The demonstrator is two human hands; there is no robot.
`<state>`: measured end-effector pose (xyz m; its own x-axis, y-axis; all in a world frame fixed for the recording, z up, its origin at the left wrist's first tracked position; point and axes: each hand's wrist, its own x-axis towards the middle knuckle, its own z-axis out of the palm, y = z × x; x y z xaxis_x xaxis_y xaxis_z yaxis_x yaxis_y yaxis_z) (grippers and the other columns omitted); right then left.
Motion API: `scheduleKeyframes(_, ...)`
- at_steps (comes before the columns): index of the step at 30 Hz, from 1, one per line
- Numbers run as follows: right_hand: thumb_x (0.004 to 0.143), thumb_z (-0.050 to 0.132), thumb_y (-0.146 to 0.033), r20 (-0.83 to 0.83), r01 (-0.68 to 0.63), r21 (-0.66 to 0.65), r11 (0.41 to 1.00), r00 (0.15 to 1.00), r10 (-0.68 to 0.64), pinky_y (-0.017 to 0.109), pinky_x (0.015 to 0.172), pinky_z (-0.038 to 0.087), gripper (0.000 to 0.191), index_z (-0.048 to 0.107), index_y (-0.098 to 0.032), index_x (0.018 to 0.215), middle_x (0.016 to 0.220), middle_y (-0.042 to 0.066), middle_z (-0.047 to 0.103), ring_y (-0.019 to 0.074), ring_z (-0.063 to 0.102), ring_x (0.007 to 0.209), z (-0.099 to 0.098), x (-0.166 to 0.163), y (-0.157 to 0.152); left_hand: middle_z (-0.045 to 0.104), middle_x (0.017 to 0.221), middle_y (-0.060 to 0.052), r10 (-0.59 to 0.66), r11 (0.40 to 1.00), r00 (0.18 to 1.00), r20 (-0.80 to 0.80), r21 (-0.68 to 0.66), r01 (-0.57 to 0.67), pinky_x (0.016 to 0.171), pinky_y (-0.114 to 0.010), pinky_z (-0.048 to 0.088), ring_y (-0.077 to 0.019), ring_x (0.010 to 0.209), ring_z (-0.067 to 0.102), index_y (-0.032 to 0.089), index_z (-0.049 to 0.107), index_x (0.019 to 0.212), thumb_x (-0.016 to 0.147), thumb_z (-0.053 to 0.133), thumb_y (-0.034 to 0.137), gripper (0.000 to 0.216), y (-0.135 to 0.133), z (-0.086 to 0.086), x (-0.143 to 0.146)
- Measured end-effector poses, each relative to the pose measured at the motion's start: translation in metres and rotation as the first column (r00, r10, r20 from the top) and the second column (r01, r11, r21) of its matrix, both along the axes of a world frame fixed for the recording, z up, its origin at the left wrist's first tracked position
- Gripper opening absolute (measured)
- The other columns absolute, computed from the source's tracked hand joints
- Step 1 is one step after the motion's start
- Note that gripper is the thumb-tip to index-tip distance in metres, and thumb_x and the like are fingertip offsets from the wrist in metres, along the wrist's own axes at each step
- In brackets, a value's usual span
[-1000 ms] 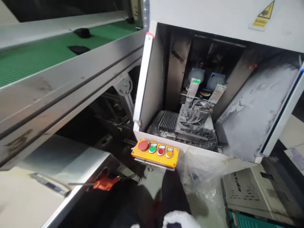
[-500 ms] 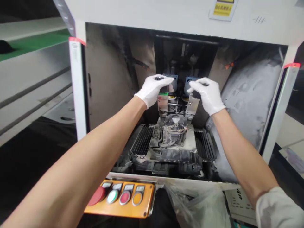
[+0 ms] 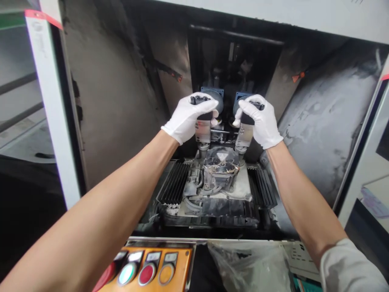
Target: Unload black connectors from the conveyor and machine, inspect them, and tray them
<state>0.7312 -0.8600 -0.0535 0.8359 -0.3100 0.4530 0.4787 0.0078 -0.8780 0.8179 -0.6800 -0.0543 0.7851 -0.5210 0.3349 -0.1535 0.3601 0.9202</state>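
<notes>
My left hand (image 3: 191, 115), in a white glove, is closed around a black part (image 3: 200, 99) at the top of the left metal holder (image 3: 203, 132). Opposite it, my gloved right hand (image 3: 263, 121) grips a similar black part (image 3: 257, 105) above the right metal holder (image 3: 244, 136). Thumbs and fingers cover most of both parts, so their exact kind is hidden. Behind the hands are two blue-framed round pieces (image 3: 219, 94). Below and between the holders sits a dusty, plastic-wrapped machine unit (image 3: 221, 168).
Stained metal walls (image 3: 112, 93) enclose the machine on both sides. Black bellows (image 3: 174, 183) flank the central unit. An orange button panel (image 3: 179, 280) with a red button (image 3: 147, 274) is at the front, beside clear plastic sheeting (image 3: 252, 265).
The view has moved closer to the machine opening. My left fingers now reach lower around the black part, and the green patch on the left holder is out of sight. Both hands remain at the holders.
</notes>
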Motion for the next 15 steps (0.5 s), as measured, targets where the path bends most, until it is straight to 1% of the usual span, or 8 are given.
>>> scheduleKeyframes(2, 0.089, 0.061, -0.067, -0.111, -0.079, 0.073, 0.994, 0.99, 0.086, 0.03, 0.055, 0.055, 0.045, 0.061, -0.023, 0.078, 0.065, 0.0, 0.067, 0.0162, 0.064, 0.054, 0.004, 0.0, -0.001, 0.068, 0.07, -0.002, -0.065, 0.997, 0.993, -0.101, 0.031, 0.068, 0.055, -0.03, 0.049, -0.0171, 0.057, 0.063, 0.021, 0.063, 0.084, 0.079, 0.078, 0.059, 0.042, 0.001, 0.004, 0.0)
scheduleKeyframes(3, 0.09, 0.055, -0.071, -0.17, -0.1, 0.102, 0.99, 0.979, 0.116, 0.03, 0.052, 0.054, 0.05, 0.062, -0.023, 0.079, 0.064, 0.002, 0.067, 0.0169, 0.064, 0.053, 0.006, -0.001, -0.001, 0.068, 0.068, -0.003, -0.077, 0.995, 0.986, -0.15, 0.052, 0.086, 0.053, -0.031, 0.049, -0.0181, 0.057, 0.063, 0.02, 0.064, 0.082, 0.08, 0.073, 0.063, 0.044, 0.001, 0.006, 0.0)
scheduleKeyframes(5, 0.09, 0.051, -0.073, -0.247, -0.093, 0.12, 0.988, 0.961, 0.121, 0.029, 0.049, 0.051, 0.053, 0.063, -0.021, 0.081, 0.065, 0.004, 0.068, 0.0165, 0.062, 0.051, 0.009, -0.001, 0.0, 0.068, 0.067, -0.005, -0.061, 0.993, 0.975, -0.212, 0.09, 0.082, 0.053, -0.033, 0.049, -0.0192, 0.056, 0.062, 0.02, 0.066, 0.08, 0.082, 0.069, 0.064, 0.044, 0.0, 0.011, -0.001)
scheduleKeyframes(7, 0.09, 0.055, -0.068, -0.259, -0.055, 0.097, 0.994, 0.963, 0.078, 0.027, 0.048, 0.05, 0.048, 0.063, -0.021, 0.083, 0.068, 0.003, 0.069, 0.0151, 0.061, 0.051, 0.01, -0.002, 0.002, 0.068, 0.066, -0.005, -0.023, 0.994, 0.972, -0.232, 0.099, 0.047, 0.053, -0.034, 0.049, -0.0184, 0.054, 0.06, 0.02, 0.067, 0.08, 0.081, 0.069, 0.055, 0.035, -0.002, 0.013, -0.003)
scheduleKeyframes(9, 0.091, 0.058, -0.062, -0.232, -0.021, 0.073, 0.997, 0.972, 0.037, 0.027, 0.048, 0.049, 0.041, 0.063, -0.022, 0.087, 0.071, 0.001, 0.071, 0.0142, 0.06, 0.05, 0.01, -0.002, 0.004, 0.069, 0.067, -0.005, -0.003, 0.997, 0.975, -0.221, 0.072, 0.019, 0.053, -0.033, 0.05, -0.0177, 0.054, 0.06, 0.02, 0.067, 0.079, 0.08, 0.07, 0.045, 0.026, -0.004, 0.014, -0.004)
scheduleKeyframes(11, 0.093, 0.058, -0.055, -0.191, 0.001, 0.055, 0.999, 0.981, 0.01, 0.027, 0.048, 0.048, 0.033, 0.062, -0.022, 0.091, 0.073, 0.0, 0.072, 0.0132, 0.059, 0.048, 0.008, -0.001, 0.005, 0.069, 0.067, -0.005, 0.011, 0.999, 0.98, -0.199, 0.047, -0.001, 0.052, -0.032, 0.05, -0.0195, 0.058, 0.063, 0.021, 0.066, 0.076, 0.078, 0.071, 0.043, 0.023, -0.005, 0.014, -0.005)
scheduleKeyframes(13, 0.096, 0.053, -0.047, -0.157, 0.011, 0.037, 0.999, 0.988, -0.005, 0.027, 0.049, 0.048, 0.026, 0.061, -0.022, 0.094, 0.077, 0.001, 0.074, 0.0132, 0.06, 0.05, 0.007, 0.001, 0.005, 0.068, 0.067, -0.006, 0.019, 0.999, 0.983, -0.181, 0.034, -0.013, 0.05, -0.032, 0.05, -0.0225, 0.064, 0.065, 0.023, 0.065, 0.074, 0.076, 0.074, 0.044, 0.023, -0.006, 0.013, -0.005)
scheduleKeyframes(15, 0.1, 0.047, -0.043, -0.148, 0.037, 0.016, 0.999, 0.988, -0.034, 0.027, 0.051, 0.048, 0.024, 0.059, -0.022, 0.093, 0.079, 0.002, 0.075, 0.0137, 0.063, 0.055, 0.006, 0.003, 0.005, 0.066, 0.068, -0.006, 0.019, 1.0, 0.985, -0.171, -0.005, -0.021, 0.046, -0.03, 0.047, -0.0211, 0.064, 0.062, 0.022, 0.065, 0.072, 0.078, 0.073, 0.042, 0.023, -0.007, 0.013, -0.005)
